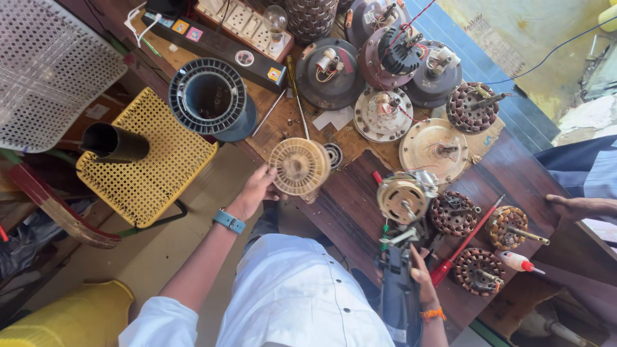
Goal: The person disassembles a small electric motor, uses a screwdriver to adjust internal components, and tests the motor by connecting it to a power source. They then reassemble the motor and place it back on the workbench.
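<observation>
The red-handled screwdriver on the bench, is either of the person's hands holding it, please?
No, the red-handled screwdriver lies on the bench, just beside the right hand, which grips a dark tool.

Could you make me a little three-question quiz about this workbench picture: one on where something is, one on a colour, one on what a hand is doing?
1. Where is the red-handled screwdriver?
A. On the wooden bench among the wound motor cores
B. On the yellow stool
C. In the left hand

2. What colour is the band on the left wrist?
A. Orange
B. Teal
C. Black

3. What is the left hand doing?
A. Lying flat on the bench
B. Holding a round cream ribbed part
C. Gripping the dark tube

Answers:
1 A, it lies slanted on the bench between the copper-wound cores.
2 B, the watch band is teal; the orange band is on the right wrist.
3 B, its fingers close on the cream ribbed part, while the right hand grips a dark tool.
</observation>
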